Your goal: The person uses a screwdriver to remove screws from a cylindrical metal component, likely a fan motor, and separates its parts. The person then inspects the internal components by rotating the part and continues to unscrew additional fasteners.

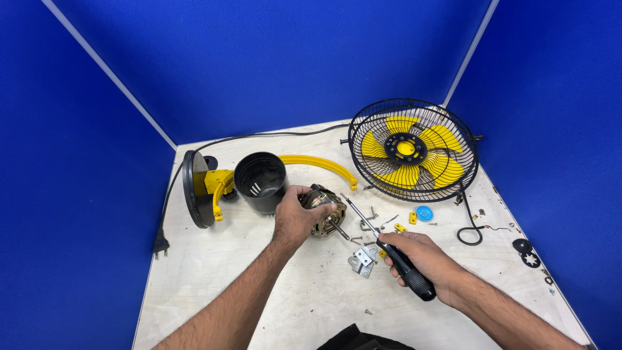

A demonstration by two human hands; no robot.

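**Operator:** Beside the black motor housing (pixel 260 183), just to its right, my left hand (pixel 295 222) has the fan motor (pixel 322 210) in a closed grip, fingers wrapped over its top and its shaft pointing toward me and to the right

**Observer:** And your other hand?

**Operator:** My right hand (pixel 421 259) is further right of the housing and nearer to me, fingers curled fully round the black handle of a screwdriver (pixel 389 246). Its metal shank runs up and left, with the tip just beside the motor; I cannot tell whether it touches a screw

**Observer:** What lies around the housing?

**Operator:** Left of the housing and joined to it by a yellow bracket (pixel 217 188) stands the black round base (pixel 192 189). Behind the housing and to the right a yellow curved arc piece (pixel 324 165) lies flat on the wooden table (pixel 214 272). Far right of the housing sits the black wire fan cage (pixel 413 150) with yellow blades inside, tilted upright. Between cage and motor there are loose screws, small yellow clips and a blue round cap (pixel 424 212). A bent metal bracket (pixel 363 260) lies just left of my right hand. A black power cord (pixel 259 137) runs behind the housing, its plug (pixel 160 244) resting well left of it
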